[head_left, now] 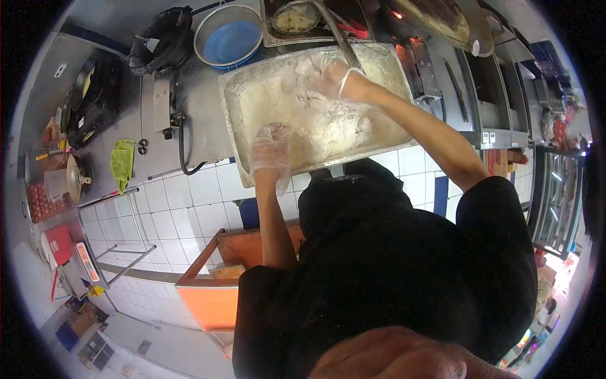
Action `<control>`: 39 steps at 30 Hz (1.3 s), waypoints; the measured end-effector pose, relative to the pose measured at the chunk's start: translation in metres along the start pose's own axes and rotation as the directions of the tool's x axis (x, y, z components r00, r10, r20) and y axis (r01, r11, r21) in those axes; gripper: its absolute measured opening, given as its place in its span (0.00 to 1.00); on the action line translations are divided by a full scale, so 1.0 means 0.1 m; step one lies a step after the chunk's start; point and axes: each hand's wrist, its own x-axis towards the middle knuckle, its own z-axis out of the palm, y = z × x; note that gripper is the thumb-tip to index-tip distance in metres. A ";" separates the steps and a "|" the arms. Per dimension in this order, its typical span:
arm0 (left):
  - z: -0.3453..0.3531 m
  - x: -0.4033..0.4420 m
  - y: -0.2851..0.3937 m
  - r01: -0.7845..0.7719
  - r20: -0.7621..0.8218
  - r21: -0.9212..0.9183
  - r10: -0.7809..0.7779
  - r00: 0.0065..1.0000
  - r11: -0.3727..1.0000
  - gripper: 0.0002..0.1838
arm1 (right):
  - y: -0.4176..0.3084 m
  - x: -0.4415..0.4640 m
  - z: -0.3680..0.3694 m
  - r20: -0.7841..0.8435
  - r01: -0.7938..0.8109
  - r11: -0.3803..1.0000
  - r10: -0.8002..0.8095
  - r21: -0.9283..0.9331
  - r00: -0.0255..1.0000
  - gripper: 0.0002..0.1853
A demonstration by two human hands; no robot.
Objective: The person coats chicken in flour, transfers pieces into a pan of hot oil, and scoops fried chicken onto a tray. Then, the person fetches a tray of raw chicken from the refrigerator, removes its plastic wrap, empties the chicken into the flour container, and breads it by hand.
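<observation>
A large metal tray (236, 110) of white flour (268, 101) lies on the counter before me. Both my hands wear clear plastic gloves. My left hand (271, 146) is over the tray's near left part, its fingers loosely curled, with nothing visible in them. My right hand (334, 79) is at the back middle, its fingers bent and white with flour; a coated lump seems to be in them, but flour and blur hide its kind. Floured pieces (353, 126) lie in the middle and right of the tray.
Behind the tray stand a blue basin (233, 41) under a strainer rim and a dark pan (278, 38) holding a long-handled strainer (297, 18). Flame (415, 42) shows at a burner on the right. Left are a black pot (161, 41), a hose (183, 148), a green cloth (122, 165) and scissors (142, 146).
</observation>
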 end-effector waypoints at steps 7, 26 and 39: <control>0.43 -0.04 -0.06 -0.005 0.204 0.247 -0.047 0.978 0.969 0.47 | 0.00 0.34 -0.94 -0.004 0.052 0.716 -0.068 0.696 0.998 0.20; 1.10 -0.06 0.26 0.050 0.033 0.420 -0.071 0.997 0.906 0.61 | 2.38 0.64 -3.72 0.028 -0.079 0.986 0.084 -0.150 0.996 0.14; 0.89 0.12 -0.10 0.185 0.027 0.418 -0.215 0.976 0.890 0.44 | 1.87 0.32 -3.38 -0.183 0.007 0.880 -0.106 -0.475 0.977 0.21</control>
